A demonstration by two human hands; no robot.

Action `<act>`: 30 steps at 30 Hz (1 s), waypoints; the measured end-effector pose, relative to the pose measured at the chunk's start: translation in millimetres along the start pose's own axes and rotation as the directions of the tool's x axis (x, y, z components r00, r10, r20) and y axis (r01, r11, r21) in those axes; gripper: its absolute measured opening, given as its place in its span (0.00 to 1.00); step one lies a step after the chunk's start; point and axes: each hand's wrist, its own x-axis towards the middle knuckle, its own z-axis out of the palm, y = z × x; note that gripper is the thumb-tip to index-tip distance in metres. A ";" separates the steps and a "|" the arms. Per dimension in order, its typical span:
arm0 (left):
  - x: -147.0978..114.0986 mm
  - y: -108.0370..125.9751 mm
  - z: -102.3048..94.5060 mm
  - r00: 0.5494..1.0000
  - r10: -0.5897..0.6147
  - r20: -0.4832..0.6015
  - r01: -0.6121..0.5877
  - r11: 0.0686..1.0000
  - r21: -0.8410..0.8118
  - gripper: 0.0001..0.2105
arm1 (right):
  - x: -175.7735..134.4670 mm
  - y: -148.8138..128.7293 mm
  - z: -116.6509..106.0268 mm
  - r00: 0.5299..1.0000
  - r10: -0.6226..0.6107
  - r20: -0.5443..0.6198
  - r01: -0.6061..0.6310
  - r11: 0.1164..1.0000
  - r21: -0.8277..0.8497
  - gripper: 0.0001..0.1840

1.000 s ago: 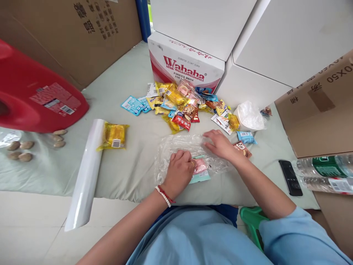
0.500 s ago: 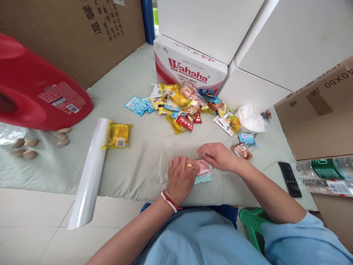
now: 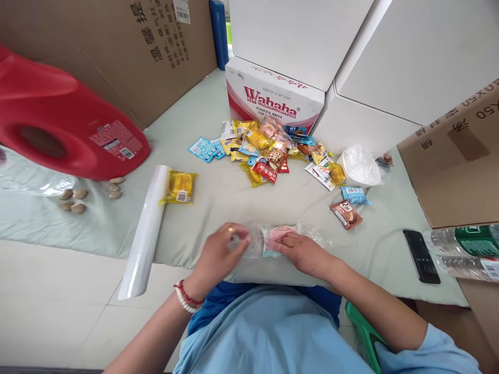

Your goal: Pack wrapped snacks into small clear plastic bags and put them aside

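A pink and pale-green snack packet [image 3: 281, 234] lies near the table's front edge, with clear plastic film [image 3: 255, 241] around it and spreading to both sides. My right hand [image 3: 307, 253] presses its closed fingers onto the packet's front. At the left end of the film, my left hand [image 3: 222, 249] has thumb and fingers curled together on the plastic. Beyond the hands is a heap of wrapped snacks [image 3: 265, 148] in yellow, blue, red and pink.
A white film roll [image 3: 144, 234] overhangs the front edge, a yellow packet [image 3: 181, 187] against it. A red jug [image 3: 74, 119] and several brown nuts [image 3: 78, 208] are left. Rightward are a white tub [image 3: 360, 169], brown packet [image 3: 346, 214], phone [image 3: 421, 257] and bottles [image 3: 463, 241].
My left hand has moved left off the packet to the film's left end. My right hand has come down and left onto the packet. The view has shifted slightly.
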 end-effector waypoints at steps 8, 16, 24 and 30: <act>49.7 18.1 -4.5 0.919 -0.141 -0.368 0.155 0.988 0.008 0.19 | 10.9 -12.7 -9.2 0.990 0.050 0.131 -0.028 0.985 -0.169 0.31; 40.5 2.6 23.8 0.973 -0.092 0.214 -0.004 0.913 0.409 0.12 | 4.2 -3.0 -11.6 0.998 0.054 0.021 -0.057 0.982 0.181 0.30; -1.6 25.9 3.5 0.940 -0.307 0.145 0.319 0.945 -0.066 0.10 | -3.2 -2.6 -12.6 0.973 0.123 -0.194 -0.024 0.894 0.448 0.21; 15.4 64.0 48.4 0.966 -0.125 0.227 0.197 0.924 -0.328 0.13 | 4.8 -14.2 9.9 0.954 0.216 -0.209 -0.148 0.942 0.301 0.17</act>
